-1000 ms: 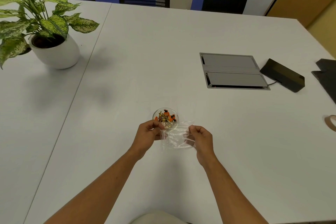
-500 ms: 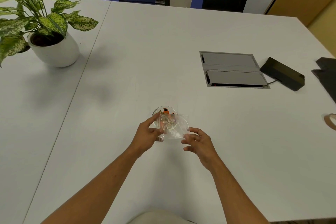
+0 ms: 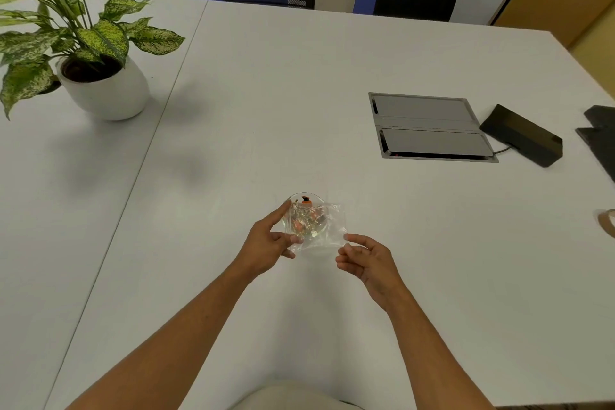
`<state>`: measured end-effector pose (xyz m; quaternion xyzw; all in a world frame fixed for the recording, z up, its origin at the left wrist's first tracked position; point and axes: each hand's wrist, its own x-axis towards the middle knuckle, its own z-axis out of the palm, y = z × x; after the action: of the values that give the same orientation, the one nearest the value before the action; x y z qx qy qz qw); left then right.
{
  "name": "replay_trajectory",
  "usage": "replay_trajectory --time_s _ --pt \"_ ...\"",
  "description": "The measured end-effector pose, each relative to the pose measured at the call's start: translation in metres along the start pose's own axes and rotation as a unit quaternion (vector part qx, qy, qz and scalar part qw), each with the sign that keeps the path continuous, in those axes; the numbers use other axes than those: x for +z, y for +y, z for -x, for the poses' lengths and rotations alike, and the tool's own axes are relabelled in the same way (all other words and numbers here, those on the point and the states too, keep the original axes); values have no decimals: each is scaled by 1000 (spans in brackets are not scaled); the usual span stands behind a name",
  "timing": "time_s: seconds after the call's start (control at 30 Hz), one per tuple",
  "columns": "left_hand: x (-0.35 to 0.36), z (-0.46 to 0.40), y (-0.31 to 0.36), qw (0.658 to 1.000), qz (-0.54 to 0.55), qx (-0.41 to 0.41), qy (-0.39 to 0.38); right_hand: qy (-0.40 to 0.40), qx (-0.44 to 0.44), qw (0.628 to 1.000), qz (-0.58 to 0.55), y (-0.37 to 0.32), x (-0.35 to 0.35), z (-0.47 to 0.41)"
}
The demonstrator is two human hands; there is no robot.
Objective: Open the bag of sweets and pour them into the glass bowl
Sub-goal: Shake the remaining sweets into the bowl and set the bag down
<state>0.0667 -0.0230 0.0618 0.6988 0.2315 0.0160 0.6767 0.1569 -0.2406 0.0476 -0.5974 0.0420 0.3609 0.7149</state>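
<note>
The clear bag (image 3: pixel 327 233) has tipped over the glass bowl (image 3: pixel 306 198) of sweets (image 3: pixel 306 221); left hand (image 3: pixel 266 243) pinches its edge; right hand (image 3: pixel 369 260) touches its corner, fingers loosely spread.

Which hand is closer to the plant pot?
Left. The left hand holds the bag on the side toward the plant pot; the right hand is farther away.

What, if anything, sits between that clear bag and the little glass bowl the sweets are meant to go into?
Nothing visible. The clear bag is held right over the glass bowl, overlapping it from the near side, with the left hand gripping one edge and the right hand at its other corner. The plant pot stands far off to the left.
</note>
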Motion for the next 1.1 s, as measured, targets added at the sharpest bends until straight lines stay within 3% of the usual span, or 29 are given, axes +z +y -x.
replay_trajectory --time_s 0.47,0.67,0.8,1.0,1.1 --pt "-14 -6 7 994 -75 43 -69 -12 -7 989 146 6 -7 6" --pt "-20 -9 16 972 -176 55 -148 98 -130 952 259 -11 6 0" --pt "-16 -11 22 958 -213 54 -183 13 -133 934 331 -25 28 -7" --pt "-11 -9 29 948 -217 52 -227 -31 -107 959 262 -23 46 -11" --pt "-11 -7 27 967 -170 43 -184 -16 -99 973 208 -21 45 -10"
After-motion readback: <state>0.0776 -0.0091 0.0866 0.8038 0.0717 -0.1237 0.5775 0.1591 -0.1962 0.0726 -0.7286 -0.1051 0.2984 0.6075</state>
